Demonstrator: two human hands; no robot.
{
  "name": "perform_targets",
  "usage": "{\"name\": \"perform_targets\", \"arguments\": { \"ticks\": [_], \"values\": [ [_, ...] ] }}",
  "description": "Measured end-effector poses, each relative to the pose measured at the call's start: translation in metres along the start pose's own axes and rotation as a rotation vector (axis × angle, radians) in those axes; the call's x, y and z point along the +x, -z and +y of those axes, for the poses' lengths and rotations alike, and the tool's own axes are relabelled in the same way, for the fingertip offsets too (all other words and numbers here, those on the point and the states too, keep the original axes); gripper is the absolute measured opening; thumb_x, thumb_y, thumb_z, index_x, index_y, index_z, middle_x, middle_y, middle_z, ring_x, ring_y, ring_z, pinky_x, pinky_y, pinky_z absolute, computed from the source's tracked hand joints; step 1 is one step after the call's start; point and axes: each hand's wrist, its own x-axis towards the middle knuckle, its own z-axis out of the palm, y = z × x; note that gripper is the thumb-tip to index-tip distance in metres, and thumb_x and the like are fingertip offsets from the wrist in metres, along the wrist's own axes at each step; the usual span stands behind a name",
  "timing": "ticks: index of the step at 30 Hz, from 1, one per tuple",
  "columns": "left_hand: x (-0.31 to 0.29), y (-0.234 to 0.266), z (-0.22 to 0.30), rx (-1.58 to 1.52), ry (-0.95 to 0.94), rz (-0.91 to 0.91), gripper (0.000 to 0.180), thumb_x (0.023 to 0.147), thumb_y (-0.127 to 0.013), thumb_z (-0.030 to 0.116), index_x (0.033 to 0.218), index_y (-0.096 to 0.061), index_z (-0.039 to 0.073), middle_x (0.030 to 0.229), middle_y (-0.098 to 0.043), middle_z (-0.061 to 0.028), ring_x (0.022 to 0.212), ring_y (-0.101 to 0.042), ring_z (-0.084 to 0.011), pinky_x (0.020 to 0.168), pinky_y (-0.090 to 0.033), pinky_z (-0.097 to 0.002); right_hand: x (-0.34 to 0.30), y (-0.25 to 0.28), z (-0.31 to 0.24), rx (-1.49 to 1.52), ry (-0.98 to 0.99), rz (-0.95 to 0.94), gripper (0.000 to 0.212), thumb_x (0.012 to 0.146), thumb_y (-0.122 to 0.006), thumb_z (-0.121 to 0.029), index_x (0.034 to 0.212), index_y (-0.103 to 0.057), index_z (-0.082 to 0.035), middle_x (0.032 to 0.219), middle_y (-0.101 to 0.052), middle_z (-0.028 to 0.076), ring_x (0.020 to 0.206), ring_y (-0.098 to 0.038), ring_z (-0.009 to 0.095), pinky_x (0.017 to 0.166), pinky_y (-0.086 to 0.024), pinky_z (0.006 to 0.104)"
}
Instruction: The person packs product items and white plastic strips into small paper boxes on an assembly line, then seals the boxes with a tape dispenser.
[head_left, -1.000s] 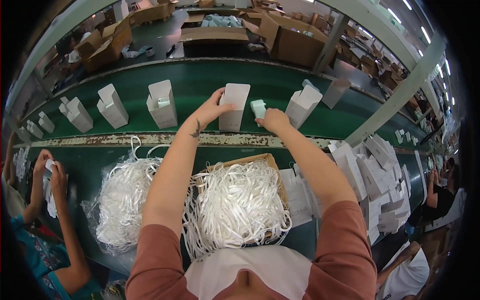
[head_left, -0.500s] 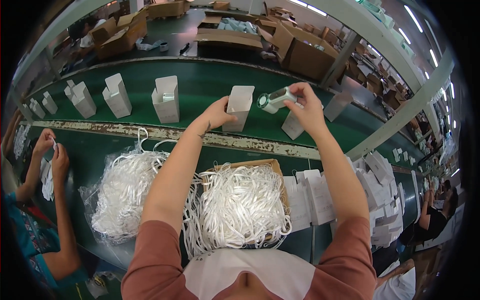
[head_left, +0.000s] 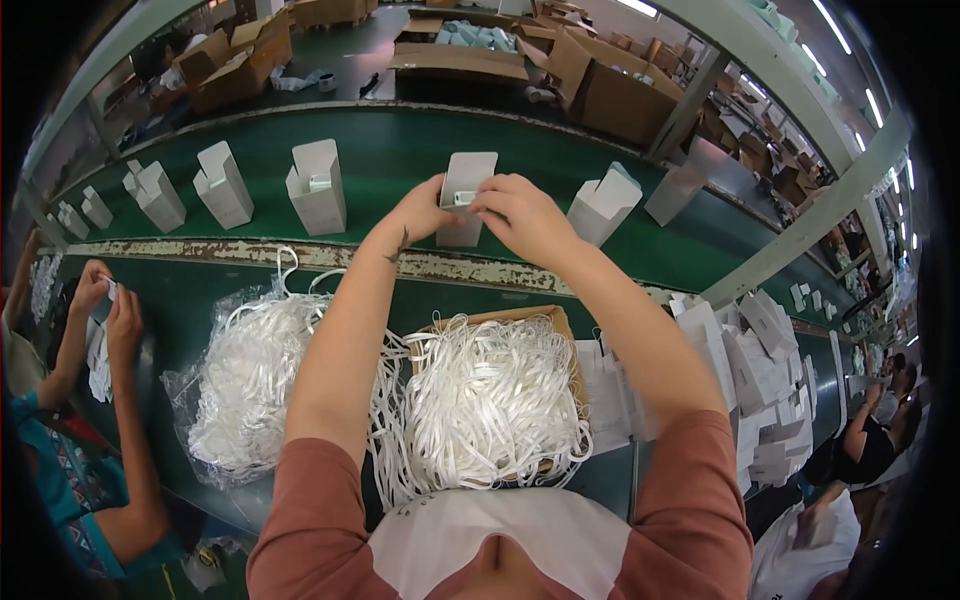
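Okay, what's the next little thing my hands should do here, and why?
Probably a light downward press on the pale device with your right hand: the device shows at the white box's open mouth, your right fingertips are right there, and your left hand steadies the box.

Right hand (head_left: 520, 214) partly hides white box (head_left: 459, 234); device (head_left: 463, 197) inside mostly hidden

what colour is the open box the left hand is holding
The open box is white to pale grey, as the head view, the only one, shows.
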Motion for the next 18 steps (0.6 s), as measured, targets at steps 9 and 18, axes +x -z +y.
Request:
{"name": "perform_targets", "arguments": {
  "ticks": [9,18],
  "values": [
    [0.002,0.003,0.026,0.592,-0.461,0.782,0.066,0.065,-0.067,0.01,0.125,-0.04,0.005,0.121,-0.045,-0.0149,0.119,-0.038,-0.0308,0.101,-0.028,-0.0383,-0.081,0.006,-0.08,-0.076,-0.296,-0.803,0.025,0.079,-0.059,-0.032,0.078,-0.062,-0.007,0.073,-0.062,0.012,0.069,-0.06,0.029,0.064,-0.047,0.0388],
    [0.047,-0.083,0.065,-0.005,-0.235,0.042,0.083,0.07,-0.068,0.01,0.137,-0.02,0.009,0.138,-0.029,-0.0161,0.129,-0.026,-0.0291,0.1,-0.03,-0.0378,-0.077,0.035,-0.078,0.273,-0.178,-0.483,0.007,0.074,-0.057,-0.011,0.075,-0.056,-0.004,0.068,-0.059,0.011,0.064,-0.06,0.024,0.059,-0.046,0.0367]
  ]
}}
